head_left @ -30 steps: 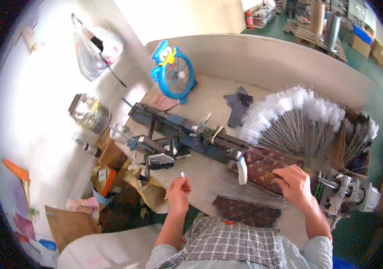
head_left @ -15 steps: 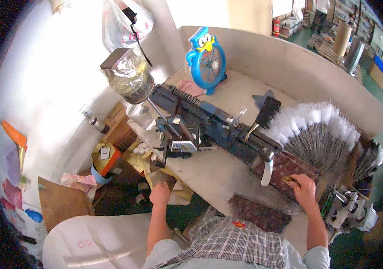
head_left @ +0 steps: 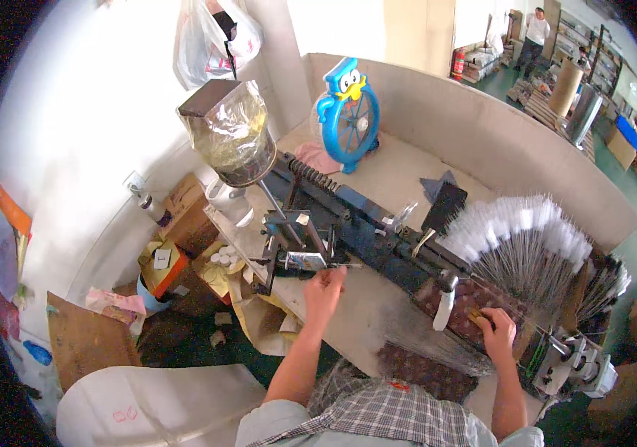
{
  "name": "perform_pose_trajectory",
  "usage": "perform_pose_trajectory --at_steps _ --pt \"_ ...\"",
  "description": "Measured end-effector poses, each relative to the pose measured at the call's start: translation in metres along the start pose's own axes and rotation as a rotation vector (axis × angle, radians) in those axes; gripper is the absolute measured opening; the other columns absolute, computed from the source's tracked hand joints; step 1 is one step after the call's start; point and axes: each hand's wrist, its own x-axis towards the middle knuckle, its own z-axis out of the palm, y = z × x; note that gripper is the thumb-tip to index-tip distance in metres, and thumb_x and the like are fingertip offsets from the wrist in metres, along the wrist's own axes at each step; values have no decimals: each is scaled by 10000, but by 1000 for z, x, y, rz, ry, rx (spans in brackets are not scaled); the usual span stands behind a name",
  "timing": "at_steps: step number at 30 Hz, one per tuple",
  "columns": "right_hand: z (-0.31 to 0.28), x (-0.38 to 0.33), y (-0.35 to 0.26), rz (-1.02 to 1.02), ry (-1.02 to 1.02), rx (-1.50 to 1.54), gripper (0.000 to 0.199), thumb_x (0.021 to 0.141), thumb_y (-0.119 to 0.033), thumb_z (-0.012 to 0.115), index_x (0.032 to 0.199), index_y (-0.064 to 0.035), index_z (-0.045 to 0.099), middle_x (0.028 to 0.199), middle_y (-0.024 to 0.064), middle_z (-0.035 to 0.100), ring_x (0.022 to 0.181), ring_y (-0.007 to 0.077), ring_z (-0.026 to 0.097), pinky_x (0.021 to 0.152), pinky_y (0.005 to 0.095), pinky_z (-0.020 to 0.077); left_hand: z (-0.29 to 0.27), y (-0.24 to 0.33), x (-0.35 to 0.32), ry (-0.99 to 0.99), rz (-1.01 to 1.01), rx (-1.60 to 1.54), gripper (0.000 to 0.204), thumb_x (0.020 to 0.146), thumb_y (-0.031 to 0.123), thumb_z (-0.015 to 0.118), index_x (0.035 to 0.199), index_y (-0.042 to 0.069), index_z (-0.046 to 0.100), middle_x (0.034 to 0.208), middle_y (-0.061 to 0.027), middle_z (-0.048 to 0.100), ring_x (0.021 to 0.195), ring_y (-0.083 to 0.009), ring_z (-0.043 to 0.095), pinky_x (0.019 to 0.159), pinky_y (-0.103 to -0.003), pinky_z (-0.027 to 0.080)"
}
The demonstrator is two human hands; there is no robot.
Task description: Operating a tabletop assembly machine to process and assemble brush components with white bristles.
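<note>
My left hand [head_left: 323,292] is closed, fingertips pinched together beside the small metal holder [head_left: 305,261] of a dark bench machine [head_left: 363,216]. A thin metal piece [head_left: 348,266] sticks out at those fingertips; whether they grip it I cannot tell. At the machine's right end, my right hand [head_left: 499,334] pinches a small yellowish-brown piece [head_left: 476,317] over a dark reddish patterned cloth [head_left: 464,298]. A lever with a pale grip [head_left: 444,307] stands just left of that hand. Behind it fans a large bundle of thin wire-stemmed brushes with white bristles [head_left: 520,231].
A blue duck-shaped fan [head_left: 350,123] stands at the back of the table. Left of the machine rises a plastic-wrapped canister [head_left: 233,138]. A metal clamp device [head_left: 575,369] sits at right. Cardboard boxes [head_left: 188,216] lie at lower left. A person [head_left: 536,37] stands far off.
My left hand has moved up and right from beside the table edge to the machine's holder. The right hand stays over the cloth, still pinching the small piece. The view has shifted slightly.
</note>
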Motion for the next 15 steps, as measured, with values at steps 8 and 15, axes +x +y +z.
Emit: perform_pose_trajectory --at_steps 8,15 --pt "0 -1 -8 -41 30 -23 165 713 -138 671 831 -34 622 766 118 608 715 310 591 638 361 467 5 -30 4 -23 -2 -357 279 832 254 607 806 -23 620 619 -32 573 576 -103 543 539 -249 433" --pt "1 0 -4 -91 47 -54 144 721 -117 655 842 -46 623 759 117 599 713 314 581 632 372 466 -28 -22 -31 -14 -176 -261 282 813 203 613 1019 11 594 767 -48 596 566 -131 534 528 -263 429"
